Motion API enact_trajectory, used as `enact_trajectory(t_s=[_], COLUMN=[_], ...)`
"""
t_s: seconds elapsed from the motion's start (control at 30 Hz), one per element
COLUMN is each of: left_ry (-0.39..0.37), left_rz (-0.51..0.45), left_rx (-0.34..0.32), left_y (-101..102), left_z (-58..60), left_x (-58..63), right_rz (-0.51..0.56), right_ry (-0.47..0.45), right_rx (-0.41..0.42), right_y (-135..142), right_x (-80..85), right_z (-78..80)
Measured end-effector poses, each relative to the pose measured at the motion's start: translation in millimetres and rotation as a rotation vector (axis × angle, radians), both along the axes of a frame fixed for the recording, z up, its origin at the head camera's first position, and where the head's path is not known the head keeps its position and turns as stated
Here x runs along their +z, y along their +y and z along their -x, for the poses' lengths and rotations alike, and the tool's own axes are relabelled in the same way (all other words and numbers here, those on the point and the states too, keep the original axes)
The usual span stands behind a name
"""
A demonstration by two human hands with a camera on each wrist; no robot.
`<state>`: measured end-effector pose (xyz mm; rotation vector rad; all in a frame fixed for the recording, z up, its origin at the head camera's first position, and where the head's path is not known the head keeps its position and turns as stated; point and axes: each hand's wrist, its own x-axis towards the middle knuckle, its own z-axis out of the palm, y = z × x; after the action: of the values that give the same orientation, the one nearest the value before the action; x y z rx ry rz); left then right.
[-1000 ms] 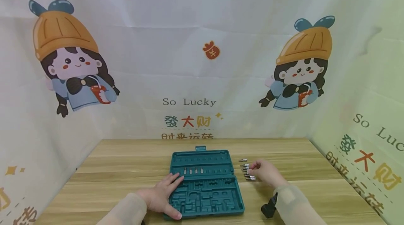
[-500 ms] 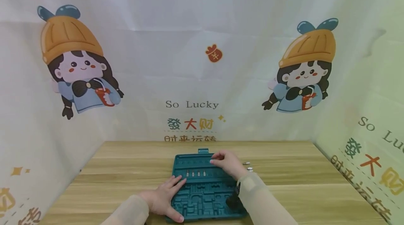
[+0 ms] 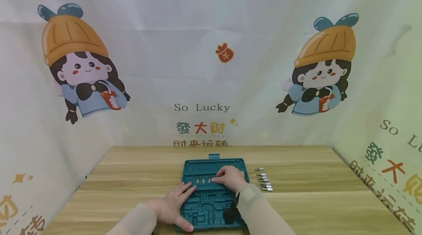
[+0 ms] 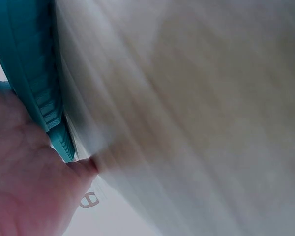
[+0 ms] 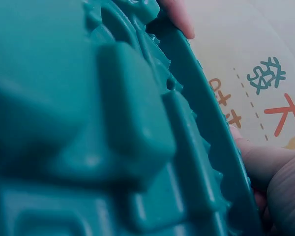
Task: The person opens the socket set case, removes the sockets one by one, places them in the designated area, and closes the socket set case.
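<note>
A teal plastic tool case [image 3: 208, 224] lies unfolded on the wooden table, its moulded recesses facing up. My left hand [image 3: 172, 204] rests spread over the case's left edge, thumb at the near corner; the left wrist view shows the palm beside the case's side wall [image 4: 32, 64]. Thumb and index finger of my right hand [image 3: 233, 178] pinch together at the upper slot row, just right of several standing bit sockets [image 3: 203, 180]. The small bit socket between those fingertips is mostly hidden. From below, the right wrist view shows my right hand [image 5: 282, 172] beyond the case's divider [image 5: 206, 113].
Several more metal bit sockets [image 3: 265, 180] lie in a loose column on the table, right of the case. A dark wrist camera [image 3: 229, 213] hangs over the case's lower right part. Printed cloth [image 3: 250, 81] closes off the back and sides.
My right hand has gone from the loose bit sockets, over the case's upper right, down to the slot row. The left hand has stayed on the case edge.
</note>
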<state>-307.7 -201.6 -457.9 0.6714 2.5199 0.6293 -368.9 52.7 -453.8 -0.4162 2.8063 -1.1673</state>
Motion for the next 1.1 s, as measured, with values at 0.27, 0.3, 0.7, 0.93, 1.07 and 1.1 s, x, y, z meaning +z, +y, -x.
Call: enact_trajectory(t_s=[0.27, 0.3, 0.7, 0.93, 1.07, 1.1], left_ry=[0.001, 0.001, -0.010, -0.010, -0.008, -0.009], left_rz=[-0.002, -0.001, -0.002, -0.002, -0.001, 0.002], left_rx=[-0.005, -0.002, 0.020, 0.029, 0.027, 0.028], left_y=[0.9, 1.1, -0.8, -1.9, 0.3, 1.1], left_z=[-1.0, -1.1, 2.6, 3.5, 2.1, 1.6], left_x=[0.4, -0.2, -4.5, -5.1, -2.0, -1.0], right_rz=[0.003, 0.005, -0.012, -0.006, 0.017, 0.026], right_ry=[-0.046, -0.053, -0.090, -0.113, -0.119, -0.121], right_rx=[-0.038, -0.046, -0.112, -0.121, -0.126, -0.128], right_y=[0.0, -0.2, -5.5, -7.3, -6.1, -5.8], right_x=[-0.9, -0.9, 4.5, 8.0, 7.7, 7.5], right_z=[-0.1, 0.3, -1.1, -3.0, -3.5, -3.4])
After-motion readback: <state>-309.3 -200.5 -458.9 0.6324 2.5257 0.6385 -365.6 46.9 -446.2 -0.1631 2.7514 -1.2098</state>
